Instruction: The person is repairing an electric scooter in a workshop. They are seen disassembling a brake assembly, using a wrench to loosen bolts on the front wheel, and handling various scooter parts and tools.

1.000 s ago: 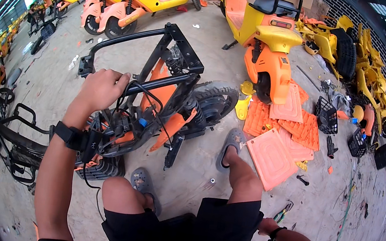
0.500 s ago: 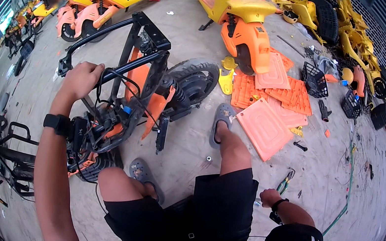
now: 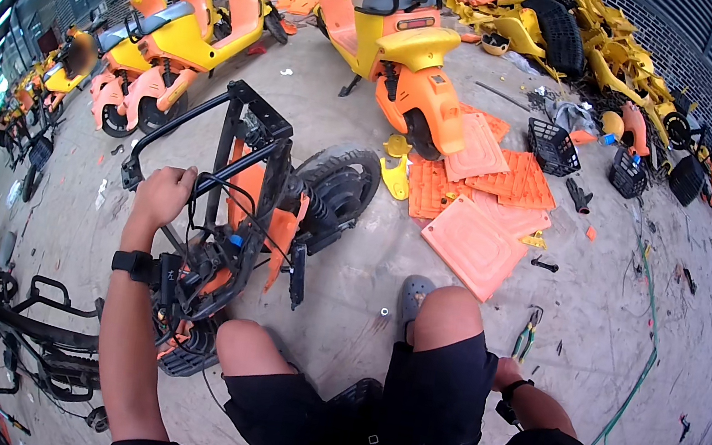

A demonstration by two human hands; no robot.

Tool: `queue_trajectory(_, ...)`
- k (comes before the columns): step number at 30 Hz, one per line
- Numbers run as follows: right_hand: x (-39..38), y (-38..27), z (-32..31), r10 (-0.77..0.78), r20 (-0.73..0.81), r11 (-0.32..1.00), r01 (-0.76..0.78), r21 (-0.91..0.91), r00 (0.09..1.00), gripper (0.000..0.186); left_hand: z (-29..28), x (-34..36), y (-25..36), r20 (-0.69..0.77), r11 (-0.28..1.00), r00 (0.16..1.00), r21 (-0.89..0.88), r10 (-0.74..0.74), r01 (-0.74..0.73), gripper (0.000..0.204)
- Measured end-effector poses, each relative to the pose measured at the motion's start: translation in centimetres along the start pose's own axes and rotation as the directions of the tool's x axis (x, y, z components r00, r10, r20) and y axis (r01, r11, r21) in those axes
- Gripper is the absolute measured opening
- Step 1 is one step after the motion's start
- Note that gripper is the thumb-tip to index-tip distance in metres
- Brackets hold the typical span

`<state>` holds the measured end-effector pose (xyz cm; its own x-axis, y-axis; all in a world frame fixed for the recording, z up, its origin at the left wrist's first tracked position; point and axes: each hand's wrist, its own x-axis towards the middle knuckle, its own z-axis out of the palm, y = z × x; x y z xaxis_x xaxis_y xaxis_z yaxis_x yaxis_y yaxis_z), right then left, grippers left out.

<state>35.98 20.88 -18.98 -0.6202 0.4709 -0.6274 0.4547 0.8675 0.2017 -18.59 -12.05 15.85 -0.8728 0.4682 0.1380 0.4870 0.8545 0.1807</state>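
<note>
A stripped scooter frame [image 3: 272,121] of black tubing, with loose cables and orange panels, stands in front of me to the left. My left hand [image 3: 163,196] is closed on its tubing near the black cables; its fingertips are partly hidden. The frame's rear wheel [image 3: 344,193] points away to the right. By my right knee, my right hand [image 3: 507,374] is closed, and what it may hold is out of sight. Green-handled pliers [image 3: 527,336] lie on the floor just beyond that hand. A small nut-like ring [image 3: 385,312] lies between my legs and the frame.
Orange panels [image 3: 474,245] are spread on the floor ahead. Behind them stands a yellow and orange scooter [image 3: 424,76], with more scooters [image 3: 205,30] at far left. Black baskets [image 3: 553,148] and a heap of yellow body parts [image 3: 620,59] lie far right. A green cord [image 3: 641,376] runs along the right.
My view has shifted, and my right foot has drawn back toward me. My left hand stays on the frame. My right hand remains closed near the pliers, now closer to my knee.
</note>
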Motion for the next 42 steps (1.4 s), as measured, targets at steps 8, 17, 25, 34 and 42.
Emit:
queue_trajectory(8, 2.9, 4.1, -0.8, 0.035, 0.156, 0.999, -0.032, -0.019, 0.987, 0.022, -0.2, -0.9, -1.2, -0.173, 0.997, 0.984, -0.065, 0.038, -0.05, 0.039)
queue_trajectory(17, 8.5, 6.3, 6.6, 0.356, 0.047, 0.932, -0.35, -0.097, 0.933, 0.021, 1.7, -13.1, -3.6, -0.477, 0.869, 0.832, -0.241, 0.282, -0.433, 0.022)
queue_trajectory(25, 4.1, 13.6, 20.5, 0.422, 0.189, 0.697, -0.45, 0.558, 0.887, 0.042, 5.0, -24.1, -3.3, 0.67, -0.729, 0.742, -0.522, -0.029, 0.442, 0.019)
queue_trajectory(34, 0.1, -7.5, 10.8, 0.076, 0.342, 0.204, -0.35, 0.914, 0.937, 0.039, 16.7, -17.7, 5.4, 0.693, -0.743, 0.657, -0.6, -0.296, 0.298, 0.024)
queue_trajectory(42, 0.1, -9.0, 8.0, 0.002, 0.298, 0.068, -0.298, 0.952, 0.954, 0.035, 11.3, -10.9, 1.7, 0.252, -0.573, 0.836, -0.815, -0.488, -0.088, 0.051)
